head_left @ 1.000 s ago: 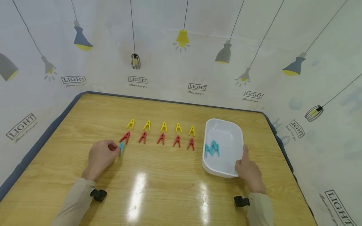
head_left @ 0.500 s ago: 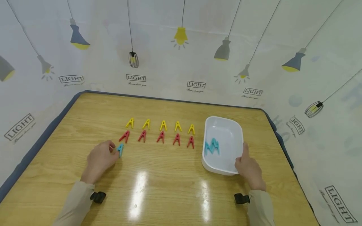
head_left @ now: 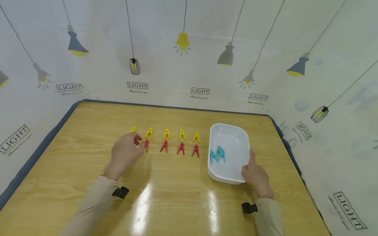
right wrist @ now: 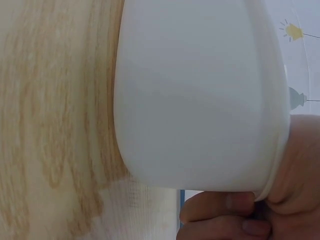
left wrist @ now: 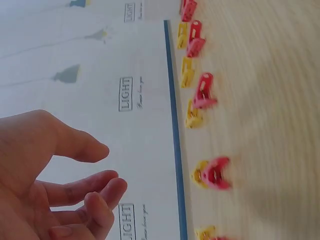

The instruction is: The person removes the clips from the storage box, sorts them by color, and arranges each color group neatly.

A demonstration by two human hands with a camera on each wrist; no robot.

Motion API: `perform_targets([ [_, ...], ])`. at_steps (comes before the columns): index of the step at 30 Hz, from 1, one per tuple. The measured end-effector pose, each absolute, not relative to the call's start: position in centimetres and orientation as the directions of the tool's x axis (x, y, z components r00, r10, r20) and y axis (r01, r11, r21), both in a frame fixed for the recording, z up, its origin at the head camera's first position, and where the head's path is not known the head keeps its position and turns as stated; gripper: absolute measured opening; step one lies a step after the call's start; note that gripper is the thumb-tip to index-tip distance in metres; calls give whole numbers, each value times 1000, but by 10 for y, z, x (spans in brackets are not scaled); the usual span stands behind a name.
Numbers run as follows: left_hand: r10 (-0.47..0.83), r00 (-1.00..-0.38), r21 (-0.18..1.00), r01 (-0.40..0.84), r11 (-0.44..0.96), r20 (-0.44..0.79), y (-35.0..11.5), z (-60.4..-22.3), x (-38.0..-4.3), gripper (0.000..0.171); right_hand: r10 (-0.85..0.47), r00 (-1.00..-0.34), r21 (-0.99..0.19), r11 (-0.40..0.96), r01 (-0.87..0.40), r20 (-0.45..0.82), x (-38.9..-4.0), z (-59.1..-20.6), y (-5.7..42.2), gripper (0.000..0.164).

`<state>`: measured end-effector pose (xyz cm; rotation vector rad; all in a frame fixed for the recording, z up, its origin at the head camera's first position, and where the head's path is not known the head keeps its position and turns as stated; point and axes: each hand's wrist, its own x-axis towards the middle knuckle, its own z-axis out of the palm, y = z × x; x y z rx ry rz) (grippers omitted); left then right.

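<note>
My left hand (head_left: 126, 153) hovers over the left end of the clothespin rows, fingers loosely bent and nothing between them, as the left wrist view also shows. It overlaps the leftmost yellow clothespin (head_left: 133, 129) and a red clothespin (head_left: 146, 146). The leftmost red clothespin and the blue one that lay there are hidden behind this hand. On the right, my right hand (head_left: 256, 177) holds the white tray (head_left: 225, 178) by its near right corner, with curled fingers (right wrist: 217, 207) against the wall under the rim. Several light-blue clothespins (head_left: 218, 154) lie in the tray's left side.
A back row of yellow clothespins (head_left: 166, 134) and a front row of red clothespins (head_left: 180, 148) run across the wooden table (head_left: 171, 203), left of the tray. A lamp-printed cloth (head_left: 165, 82) encloses the table's far and side edges.
My left hand has let go of the blue clothespin and moved up and right. The right hand stays on the tray. The whole head view has shifted slightly.
</note>
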<state>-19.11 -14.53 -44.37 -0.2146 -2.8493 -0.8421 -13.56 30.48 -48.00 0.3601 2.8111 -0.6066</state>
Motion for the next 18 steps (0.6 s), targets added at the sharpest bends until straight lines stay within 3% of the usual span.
perform_targets([
  [10,140,-979,528,199,825,151,-115,-441,-201,26,198,-929,-361,880,308,-312,-133,-483,303,74],
  [18,197,-959,502,275,820,204,-97,-440,-208,22,190,-946,-368,887,280,-262,-134,-480,303,74],
])
